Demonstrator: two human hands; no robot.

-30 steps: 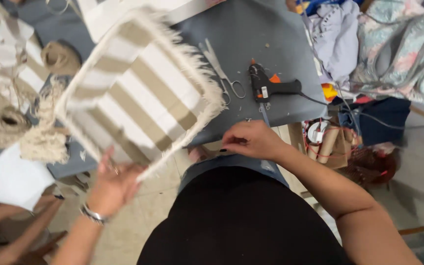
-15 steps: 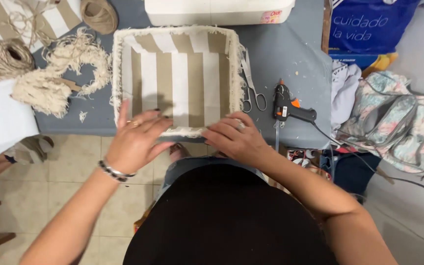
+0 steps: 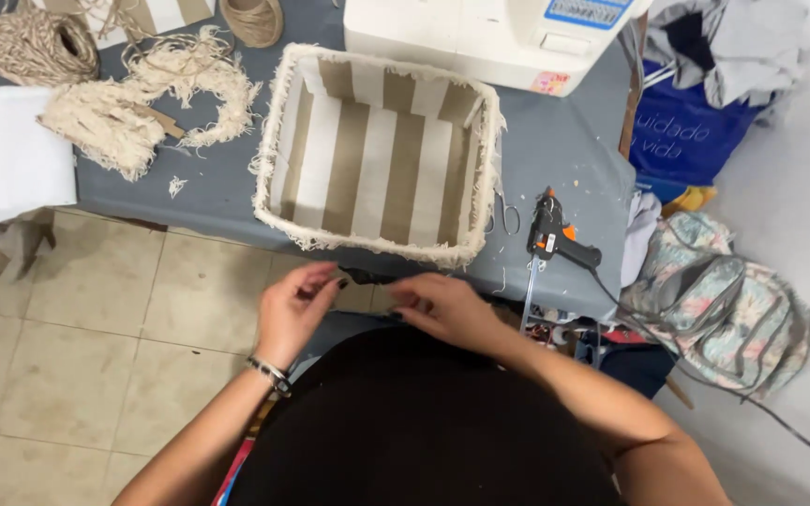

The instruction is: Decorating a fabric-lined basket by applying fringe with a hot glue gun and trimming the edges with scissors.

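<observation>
Grey cloth covers the table (image 3: 564,141), where a striped fabric basket (image 3: 377,155) with a frayed rim sits just in front of a sewing machine (image 3: 489,33). Scissors (image 3: 506,214) and a glue gun (image 3: 555,234) lie beside the basket. Below the table edge, the left hand (image 3: 292,309) and right hand (image 3: 442,307) pinch something small and dark between fingertips; what it is, I cannot tell. Working well here likely means keeping both pinches tight and close together.

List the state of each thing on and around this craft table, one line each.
Striped basket: upright, open, nothing inside, at the table's near edge.
Glue gun: lying on the table, cord attached.
Scissors: lying beside the basket, mostly hidden.
Twine ball: wound, resting on the table.
Fringe trim: loose, in a heap.
Left hand: off the basket, fingers pinched.
Right hand: off the basket, fingers curled.
</observation>
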